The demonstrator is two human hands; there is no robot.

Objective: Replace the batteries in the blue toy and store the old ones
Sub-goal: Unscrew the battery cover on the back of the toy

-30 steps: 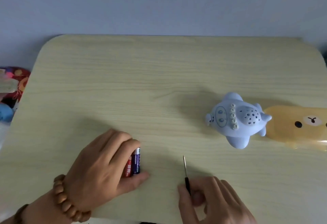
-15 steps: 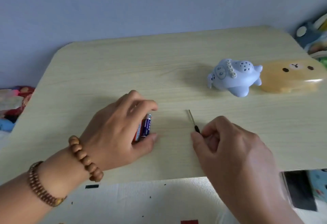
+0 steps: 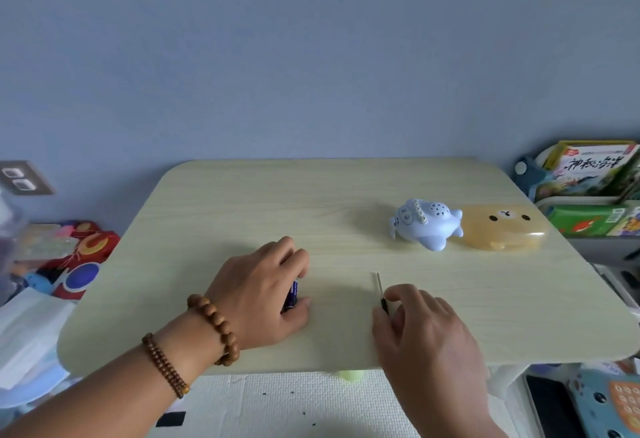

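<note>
The blue animal-shaped toy (image 3: 426,223) stands at the right rear of the pale wooden table (image 3: 242,202), touching a translucent yellow bear-faced box (image 3: 502,231). My left hand (image 3: 263,294) rests on the table near the front, its fingers and thumb curled round batteries (image 3: 293,294); only a dark blue one shows. To its right, my right hand (image 3: 419,326) pinches the black handle of a small screwdriver (image 3: 380,290), whose thin shaft lies on the table pointing away from me.
Books and boxes (image 3: 592,174) fill a shelf to the right of the table. Colourful toys (image 3: 69,257) and white packets lie on the floor at the left. A white mat (image 3: 277,410) covers the floor in front. A wall socket (image 3: 20,179) sits at the left.
The camera has tilted up and back, so the table sits lower and smaller in view. Both hands keep their hold on the batteries and the screwdriver.
</note>
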